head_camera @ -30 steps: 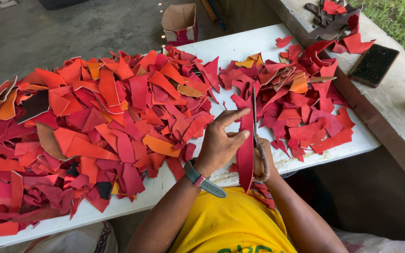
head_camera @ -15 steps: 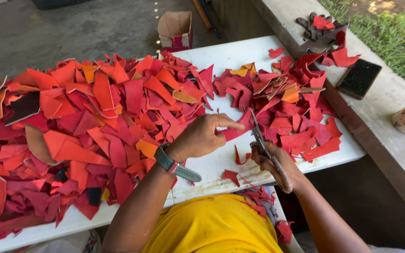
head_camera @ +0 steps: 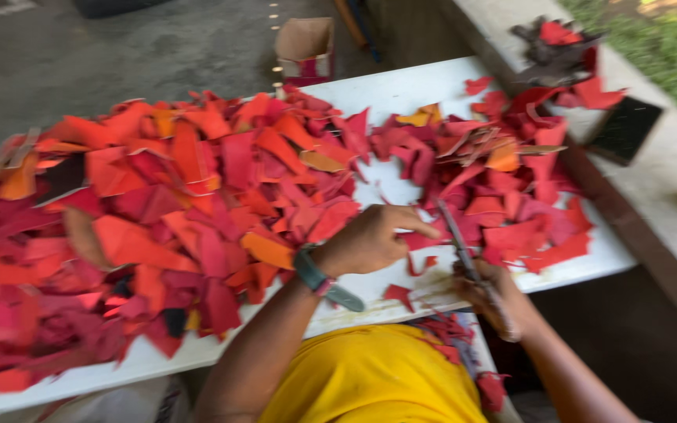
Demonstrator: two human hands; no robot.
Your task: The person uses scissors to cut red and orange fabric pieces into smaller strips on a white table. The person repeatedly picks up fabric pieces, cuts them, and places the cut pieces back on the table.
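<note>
My left hand (head_camera: 374, 241), a watch on its wrist, reaches over the white table (head_camera: 401, 94) with the forefinger stretched toward the right-hand pile of red and orange scraps (head_camera: 511, 180). I see nothing held in it. My right hand (head_camera: 499, 301) sits at the table's near edge, shut on a pair of scissors (head_camera: 456, 235) whose blades point away from me toward that pile. A bigger heap of red, orange and maroon scraps (head_camera: 182, 211) covers the table's left half. The frame is blurred.
Small red offcuts (head_camera: 396, 294) lie at the table's near edge and on my lap (head_camera: 448, 329). A cardboard box (head_camera: 305, 47) stands on the floor beyond the table. On the concrete ledge (head_camera: 667, 204) to the right lie a flat black object (head_camera: 624, 129) and more scraps (head_camera: 558, 47).
A second ago both hands held a long red strip upright at the scissors. The strip is gone from my left hand, which has stretched forward to the right pile. The view shifted.
</note>
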